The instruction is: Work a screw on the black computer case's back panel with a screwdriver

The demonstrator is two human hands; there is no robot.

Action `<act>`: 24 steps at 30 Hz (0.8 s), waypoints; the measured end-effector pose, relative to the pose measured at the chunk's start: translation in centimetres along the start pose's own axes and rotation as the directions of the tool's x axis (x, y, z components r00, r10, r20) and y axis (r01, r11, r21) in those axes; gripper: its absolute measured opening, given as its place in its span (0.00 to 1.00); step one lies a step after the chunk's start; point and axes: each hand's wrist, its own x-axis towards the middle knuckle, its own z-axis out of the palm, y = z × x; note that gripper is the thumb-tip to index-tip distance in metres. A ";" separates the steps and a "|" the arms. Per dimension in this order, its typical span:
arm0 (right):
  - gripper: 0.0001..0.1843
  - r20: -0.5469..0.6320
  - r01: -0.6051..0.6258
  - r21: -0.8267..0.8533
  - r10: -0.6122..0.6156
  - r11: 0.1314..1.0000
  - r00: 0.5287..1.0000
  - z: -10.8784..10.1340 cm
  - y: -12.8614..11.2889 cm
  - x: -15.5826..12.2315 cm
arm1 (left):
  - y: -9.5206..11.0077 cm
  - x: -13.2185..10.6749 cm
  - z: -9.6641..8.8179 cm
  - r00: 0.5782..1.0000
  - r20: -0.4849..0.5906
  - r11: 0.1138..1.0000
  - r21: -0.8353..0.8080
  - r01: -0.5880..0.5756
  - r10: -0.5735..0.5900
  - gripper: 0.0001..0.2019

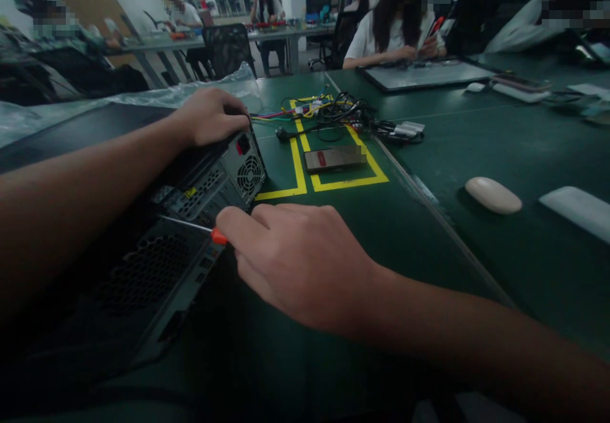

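Note:
A black desktop computer case (216,188) lies on its side at the left, its metal rear panel facing right. My left hand (216,115) is closed over the top far corner of the case, fingers curled past the edge. Wrapped round the handle of a screwdriver (219,237), my right hand (300,261) is beside the rear panel. The screwdriver's thin shaft points left, with its tip at the panel's edge near a small yellow label (189,192). Whether the tip sits in a screw is too dark to tell.
Beyond the case lie a bundle of cables (343,112) and a phone (333,158) within yellow tape (300,162). A computer mouse (493,195) and a white object (576,210) are at the right. Across the table a person (357,48) works by a flat panel (424,75).

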 end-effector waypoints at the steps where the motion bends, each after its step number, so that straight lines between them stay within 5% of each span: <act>1: 0.12 0.009 -0.010 -0.002 0.010 1.000 1.000 -0.1 0.0 0.0 | 0.0 0.0 0.0 1.000 -0.004 1.000 0.005 -0.002 0.002 0.33; 8: 0.09 0.048 -0.017 0.041 0.015 0.999 0.999 -0.6 -0.4 -0.4 | -0.4 0.4 0.4 1.000 -0.013 1.000 -0.019 -0.014 0.014 0.30; 16: 0.08 0.151 -0.159 0.035 0.152 0.987 0.977 -1.1 -1.3 0.8 | -0.5 0.6 0.5 0.999 -0.039 0.999 -0.049 0.005 -0.007 0.26; 24: 0.07 0.103 -0.148 -0.006 0.148 0.989 0.984 -1.2 -1.5 1.0 | -0.5 0.7 0.4 0.999 -0.050 0.999 -0.044 -0.012 0.010 0.26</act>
